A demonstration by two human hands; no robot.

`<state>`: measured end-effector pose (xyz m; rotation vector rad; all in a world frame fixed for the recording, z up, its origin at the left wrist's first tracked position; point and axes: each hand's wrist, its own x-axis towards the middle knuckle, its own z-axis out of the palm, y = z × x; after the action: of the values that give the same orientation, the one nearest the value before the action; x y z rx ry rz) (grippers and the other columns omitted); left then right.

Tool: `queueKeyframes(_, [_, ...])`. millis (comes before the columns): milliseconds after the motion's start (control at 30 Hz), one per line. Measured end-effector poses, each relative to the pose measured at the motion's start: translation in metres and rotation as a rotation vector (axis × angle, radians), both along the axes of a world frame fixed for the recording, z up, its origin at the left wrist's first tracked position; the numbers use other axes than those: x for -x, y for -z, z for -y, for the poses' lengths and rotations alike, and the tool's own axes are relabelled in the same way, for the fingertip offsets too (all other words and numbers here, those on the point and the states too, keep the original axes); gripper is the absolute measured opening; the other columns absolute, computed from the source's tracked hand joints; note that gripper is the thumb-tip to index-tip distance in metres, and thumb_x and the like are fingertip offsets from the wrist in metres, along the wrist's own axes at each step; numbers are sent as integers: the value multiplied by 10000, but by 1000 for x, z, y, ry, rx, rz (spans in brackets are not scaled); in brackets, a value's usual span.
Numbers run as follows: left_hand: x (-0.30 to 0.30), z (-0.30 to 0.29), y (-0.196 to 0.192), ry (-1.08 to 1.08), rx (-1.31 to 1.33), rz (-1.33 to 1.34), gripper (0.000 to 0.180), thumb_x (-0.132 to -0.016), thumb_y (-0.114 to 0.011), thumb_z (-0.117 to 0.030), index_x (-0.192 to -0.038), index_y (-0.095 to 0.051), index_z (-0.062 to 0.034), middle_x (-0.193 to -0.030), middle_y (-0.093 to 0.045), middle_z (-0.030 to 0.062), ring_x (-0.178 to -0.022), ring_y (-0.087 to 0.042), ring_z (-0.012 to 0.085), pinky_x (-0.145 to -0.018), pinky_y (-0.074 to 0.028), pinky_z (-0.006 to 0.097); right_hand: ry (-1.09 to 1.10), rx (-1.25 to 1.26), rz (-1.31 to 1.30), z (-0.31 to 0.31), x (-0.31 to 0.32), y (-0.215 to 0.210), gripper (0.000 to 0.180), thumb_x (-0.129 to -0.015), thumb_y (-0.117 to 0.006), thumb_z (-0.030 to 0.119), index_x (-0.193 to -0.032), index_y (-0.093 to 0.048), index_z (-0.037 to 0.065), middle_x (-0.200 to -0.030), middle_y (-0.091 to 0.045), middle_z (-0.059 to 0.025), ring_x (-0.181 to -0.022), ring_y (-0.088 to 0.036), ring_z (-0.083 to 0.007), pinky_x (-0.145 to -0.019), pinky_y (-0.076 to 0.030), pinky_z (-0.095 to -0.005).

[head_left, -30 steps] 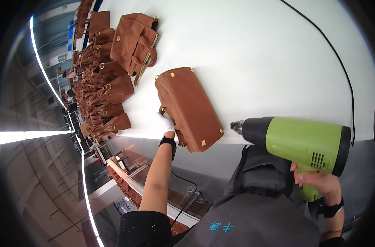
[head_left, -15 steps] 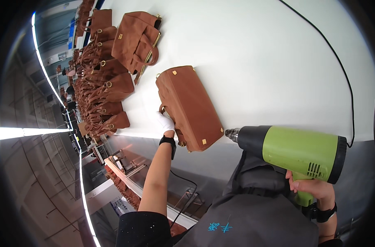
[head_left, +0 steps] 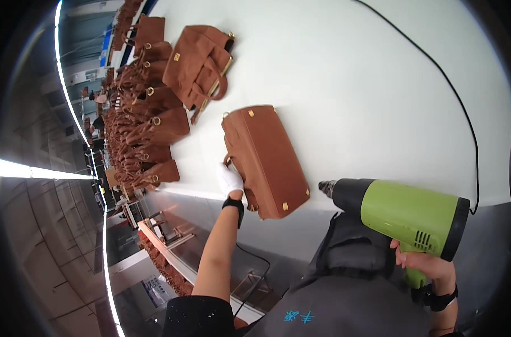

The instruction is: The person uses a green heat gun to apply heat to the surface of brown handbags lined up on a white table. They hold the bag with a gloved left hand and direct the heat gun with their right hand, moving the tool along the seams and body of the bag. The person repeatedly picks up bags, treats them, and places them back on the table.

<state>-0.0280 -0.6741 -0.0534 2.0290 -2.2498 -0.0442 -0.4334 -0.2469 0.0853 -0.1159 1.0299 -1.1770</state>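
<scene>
The lower edge cuts off the grey apron [head_left: 345, 297]. The bare right hand [head_left: 426, 264] is clamped around the grip of a green and black heat gun [head_left: 409, 213]; the thumb side shows, but the far side of the grip is hidden. Half a second ago the gun's metal nozzle [head_left: 326, 188] met the bag's corner in the view; now a narrow gap parts them, and the gun's rear tips slightly lower.

The brown bag [head_left: 275, 163] lies on its side near the edge of the white table [head_left: 367, 106], flat base and gold feet [head_left: 285, 206] in sight. The left hand [head_left: 231, 181], in a white glove, is at its handle side — whether the fingers close on it I cannot tell, since the bag covers their tips. Bag and glove sit lower and farther right in the view than before, but so does the untouched second bag [head_left: 196, 64] beyond, so the camera seems to have shifted.

A black cord [head_left: 435, 63] runs down past the gun's rear, its join hard to make out. Farther left, the row of brown bags [head_left: 168, 126] overlaps too tightly to count, and the background blurs into the dark rim.
</scene>
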Motion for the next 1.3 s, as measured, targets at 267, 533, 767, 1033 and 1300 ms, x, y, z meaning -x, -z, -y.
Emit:
queueKeyframes(267, [5,-5,-3,-20,-7,-23,191,-900,-457,-66,-1032,-585,-14,-970,-648,237,-929,-616,441,-814,-484,469,191,70,0,99,26,-32,314,-812,-646,0,-1122,-609,-28,-996,-649,-123,-721,-637,-174,-589,-518,-279])
queueKeyframes(533, [14,-7,-9,-38,-37,-30,189,-901,-458,-69,-1035,-577,-9,-1000,-646,258,-960,-614,454,-815,-489,475,115,102,-66,143,33,-23,342,-823,-638,22,-1161,-603,-17,-996,-654,-113,-717,-632,-155,-563,-522,-271])
queueKeyframes(767, [19,-10,-16,-50,5,-3,180,-880,-485,-31,-1027,-587,-14,-968,-654,253,-932,-629,441,-800,-494,483,87,118,-57,146,34,-35,345,-794,-640,-11,-1136,-607,-25,-1002,-653,-111,-708,-632,-148,-562,-523,-268])
queueKeyframes(1033, [18,31,-34,17,-341,-61,196,-767,-586,-21,-956,-622,17,-831,-688,203,-822,-670,361,-726,-520,401,139,70,-282,123,34,-63,387,-761,-664,18,-1139,-594,-30,-997,-639,-125,-707,-630,-157,-553,-509,-264])
queueKeyframes(1300, [71,4,-127,210,-194,-665,236,-746,-576,42,-968,-596,-32,-689,-554,59,-655,-551,162,-631,-458,304,373,176,-606,55,26,-136,491,-769,-635,61,-1243,-546,-33,-1048,-587,-156,-724,-604,-180,-584,-487,-276])
